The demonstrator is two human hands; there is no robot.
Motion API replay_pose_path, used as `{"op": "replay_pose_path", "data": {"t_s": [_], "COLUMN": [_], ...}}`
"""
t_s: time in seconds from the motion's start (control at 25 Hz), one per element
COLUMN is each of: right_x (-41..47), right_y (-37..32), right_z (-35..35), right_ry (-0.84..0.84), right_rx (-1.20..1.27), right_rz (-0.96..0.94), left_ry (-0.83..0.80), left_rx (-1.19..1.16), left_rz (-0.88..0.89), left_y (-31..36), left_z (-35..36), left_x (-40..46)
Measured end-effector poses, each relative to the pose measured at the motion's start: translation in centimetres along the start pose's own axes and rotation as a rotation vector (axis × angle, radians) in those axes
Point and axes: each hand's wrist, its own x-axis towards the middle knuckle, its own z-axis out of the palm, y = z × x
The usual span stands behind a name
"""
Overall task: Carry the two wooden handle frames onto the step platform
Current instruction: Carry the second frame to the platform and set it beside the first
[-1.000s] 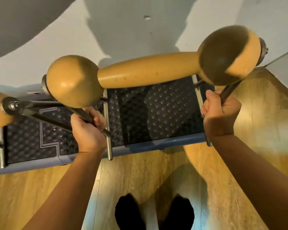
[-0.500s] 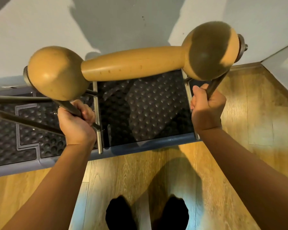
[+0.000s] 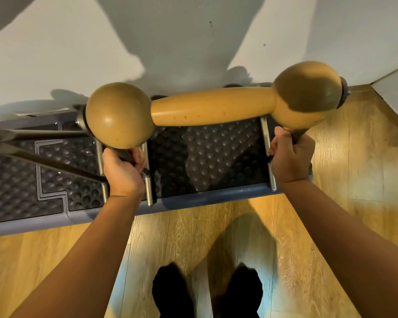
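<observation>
A wooden handle frame [image 3: 211,106], with a round wooden bar, a ball at each end and grey metal legs, stands on the right half of the dark studded step platform [image 3: 207,157]. My left hand [image 3: 122,171] is closed around its left leg and my right hand [image 3: 290,157] around its right leg. The metal legs of the second handle frame [image 3: 46,154] lie across the platform's left half; its wooden bar is out of view.
The platform's blue front edge [image 3: 216,198] runs across the wooden floor against a white wall [image 3: 78,53]. My two dark-socked feet [image 3: 207,292] stand just before it. A second wall meets the floor at the far right.
The frame I hold has come down toward the platform, its feet now reaching the front edge. The view has shifted right, and the second frame's wooden ball has left the picture at the left.
</observation>
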Motion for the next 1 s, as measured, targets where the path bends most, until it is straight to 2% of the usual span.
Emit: {"op": "replay_pose_path", "data": {"t_s": [0.16,0.44,0.72,0.88,1.0], "right_x": [-0.1,-0.2,-1.0,-2.3,-5.4], "right_y": [0.1,-0.1,-2.0,-4.3,-8.2], "right_z": [0.2,0.3,-1.0,-2.8,-5.1], "right_ry": [0.000,-0.007,-0.112,-0.229,-0.265], "right_rx": [-0.011,-0.024,-0.268,-0.474,-0.559], "right_rz": [0.016,0.020,0.134,0.252,0.375], "left_ry": [0.064,0.048,-0.012,0.132,0.102], "left_rx": [-0.015,0.001,0.060,0.298,0.434], "left_rz": [-0.040,-0.017,-0.164,-0.335,-0.441], "left_y": [0.3,0.4,1.6,3.8,7.6], "left_z": [0.5,0.7,0.2,-0.2,-0.3], "left_x": [-0.3,-0.5,-1.2,-2.7,-6.8]}}
